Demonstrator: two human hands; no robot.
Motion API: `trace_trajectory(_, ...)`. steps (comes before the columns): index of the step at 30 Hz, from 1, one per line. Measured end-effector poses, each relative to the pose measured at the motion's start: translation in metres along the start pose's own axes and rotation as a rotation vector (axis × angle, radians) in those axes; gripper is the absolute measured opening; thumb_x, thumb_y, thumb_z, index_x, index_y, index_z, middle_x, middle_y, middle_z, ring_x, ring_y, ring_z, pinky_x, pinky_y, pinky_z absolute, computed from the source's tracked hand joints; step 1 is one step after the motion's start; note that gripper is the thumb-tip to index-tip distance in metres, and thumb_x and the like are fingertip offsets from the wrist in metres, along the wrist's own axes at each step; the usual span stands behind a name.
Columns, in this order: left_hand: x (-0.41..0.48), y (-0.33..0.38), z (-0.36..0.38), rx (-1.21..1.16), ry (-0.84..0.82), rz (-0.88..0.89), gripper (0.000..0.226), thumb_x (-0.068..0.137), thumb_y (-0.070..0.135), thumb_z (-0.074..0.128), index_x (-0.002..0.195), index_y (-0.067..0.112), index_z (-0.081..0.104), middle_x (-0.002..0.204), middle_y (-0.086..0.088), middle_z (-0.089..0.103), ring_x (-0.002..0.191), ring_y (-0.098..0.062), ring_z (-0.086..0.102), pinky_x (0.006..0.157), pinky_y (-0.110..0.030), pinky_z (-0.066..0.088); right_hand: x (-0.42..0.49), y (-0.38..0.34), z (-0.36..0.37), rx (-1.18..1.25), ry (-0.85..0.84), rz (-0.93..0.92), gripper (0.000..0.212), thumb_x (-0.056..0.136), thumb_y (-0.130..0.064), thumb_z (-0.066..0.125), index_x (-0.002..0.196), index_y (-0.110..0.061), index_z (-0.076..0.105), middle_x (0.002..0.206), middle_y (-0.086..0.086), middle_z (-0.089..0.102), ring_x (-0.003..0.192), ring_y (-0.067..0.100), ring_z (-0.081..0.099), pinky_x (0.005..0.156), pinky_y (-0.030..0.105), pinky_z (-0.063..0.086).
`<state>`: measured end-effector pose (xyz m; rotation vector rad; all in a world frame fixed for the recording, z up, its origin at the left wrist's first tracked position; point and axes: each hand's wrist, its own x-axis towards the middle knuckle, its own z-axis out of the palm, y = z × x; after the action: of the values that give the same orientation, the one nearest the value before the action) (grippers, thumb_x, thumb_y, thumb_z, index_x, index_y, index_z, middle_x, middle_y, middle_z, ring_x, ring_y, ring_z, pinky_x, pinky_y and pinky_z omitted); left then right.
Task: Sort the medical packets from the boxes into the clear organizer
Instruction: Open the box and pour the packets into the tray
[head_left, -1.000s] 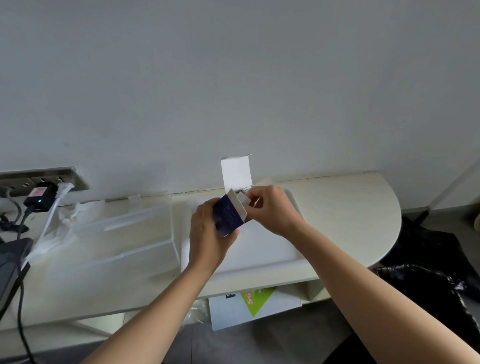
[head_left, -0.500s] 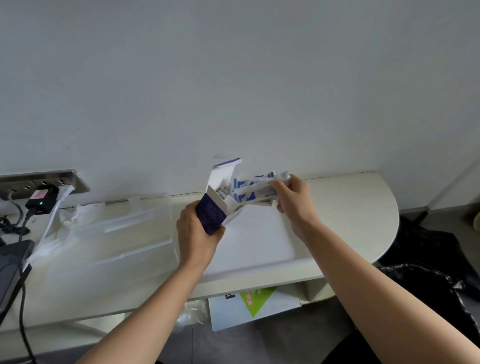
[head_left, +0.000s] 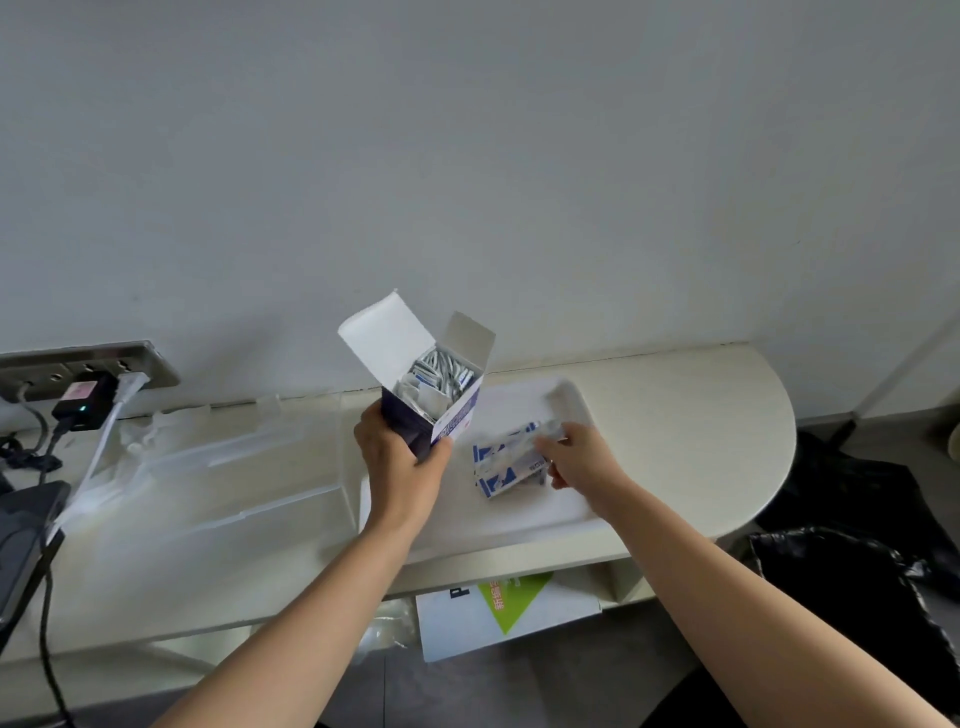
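Lowered from the box mouth, the right hand pinches a bundle of packets low over the tray, the left hand gripping the open box upright; light, slick, floppy packets probably hold best by their edges.

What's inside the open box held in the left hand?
White and silvery packets fill the mouth of the box, gripped by the left hand. How deep they go, and their count, is hidden by the box walls. The right hand grips a separate stack.
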<state>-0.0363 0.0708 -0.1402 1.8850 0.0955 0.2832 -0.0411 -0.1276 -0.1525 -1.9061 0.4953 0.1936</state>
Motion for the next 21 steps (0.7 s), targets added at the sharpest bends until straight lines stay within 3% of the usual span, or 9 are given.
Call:
trace_trajectory(2,-0.002,0.003,0.000,-0.018,-0.038,0.026,0.060,0.075,-0.005,0.071,0.127,0.005,0.043,0.118,-0.003,0.031,0.096,0.023,0.045,0.074,0.002,0.040,-0.001,-0.003,0.000,-0.154,0.028,-0.042,0.041,0.091,-0.030,0.059,0.127,-0.011,0.050,0.112,0.010,0.061,0.078,0.021,0.062,0.071,0.036,0.055)
trace_trajectory(4,-0.002,0.000,0.002,-0.025,-0.065,0.034,0.056,0.075,-0.003,0.073,0.122,0.009,0.046,0.115,0.000,0.035,0.103,0.014,0.045,0.073,0.001,0.040,-0.003,-0.010,-0.006,-0.202,0.120,-0.206,0.060,0.088,-0.027,0.063,0.141,-0.017,0.036,0.131,0.008,0.048,0.095,0.020,0.058,0.084,0.033,0.049)
trace_trajectory(6,-0.002,-0.002,0.004,-0.076,-0.115,-0.009,0.055,0.072,0.004,0.072,0.117,0.023,0.046,0.118,0.000,0.043,0.111,-0.007,0.052,0.084,-0.011,0.048,-0.009,-0.020,-0.013,-0.123,0.043,-0.418,0.067,0.086,-0.015,0.065,0.144,-0.021,0.033,0.135,0.004,0.043,0.088,0.013,0.055,0.079,0.024,0.047)
trace_trajectory(8,-0.004,-0.001,0.007,-0.130,-0.218,-0.050,0.052,0.070,0.014,0.066,0.116,0.032,0.048,0.119,0.003,0.056,0.108,-0.011,0.060,0.087,-0.030,0.054,-0.014,-0.029,-0.017,-0.083,-0.187,-0.491,0.069,0.084,-0.008,0.066,0.143,-0.024,0.033,0.133,0.003,0.044,0.089,0.012,0.055,0.072,0.020,0.050)
trace_trajectory(10,-0.008,0.003,0.014,-0.134,-0.331,-0.036,0.047,0.076,0.006,0.060,0.118,0.026,0.051,0.111,0.005,0.063,0.097,0.000,0.063,0.077,-0.018,0.053,-0.014,-0.032,-0.020,-0.100,-0.378,-0.479,0.052,0.083,-0.004,0.068,0.130,-0.016,0.048,0.118,0.009,0.057,0.088,0.012,0.059,0.072,0.021,0.052)
trace_trajectory(12,-0.012,0.012,0.021,-0.145,-0.423,-0.022,0.044,0.083,-0.008,0.051,0.119,0.018,0.053,0.107,0.003,0.065,0.089,0.006,0.063,0.069,-0.009,0.049,-0.011,-0.028,-0.024,-0.016,-0.396,-0.480,0.035,0.080,-0.003,0.072,0.113,-0.007,0.060,0.107,0.013,0.067,0.093,0.021,0.066,0.082,0.033,0.054)
trace_trajectory(15,-0.011,0.015,0.031,-0.087,-0.493,-0.012,0.048,0.085,0.001,0.051,0.129,0.022,0.049,0.122,0.005,0.059,0.110,-0.002,0.057,0.079,-0.013,0.048,-0.009,-0.019,-0.036,0.146,-0.263,-0.485,0.048,0.071,-0.017,0.079,0.114,-0.003,0.061,0.108,0.011,0.070,0.101,0.031,0.066,0.087,0.044,0.055)
trace_trajectory(18,-0.004,0.009,0.041,0.179,-0.464,0.023,0.058,0.086,0.014,0.062,0.139,0.021,0.042,0.136,0.004,0.044,0.126,-0.006,0.040,0.089,-0.015,0.038,-0.006,-0.008,-0.050,0.250,0.013,-0.436,0.043,0.071,-0.013,0.081,0.111,-0.006,0.066,0.103,0.008,0.073,0.091,0.017,0.070,0.076,0.036,0.058)
trace_trajectory(21,-0.002,0.001,0.048,0.511,-0.482,0.135,0.053,0.081,0.022,0.069,0.132,0.016,0.053,0.133,-0.005,0.050,0.127,-0.021,0.040,0.099,-0.023,0.034,0.001,0.003,-0.069,0.325,0.356,-0.357,0.052,0.066,-0.018,0.083,0.113,-0.014,0.061,0.105,0.002,0.071,0.089,0.013,0.068,0.071,0.029,0.055)
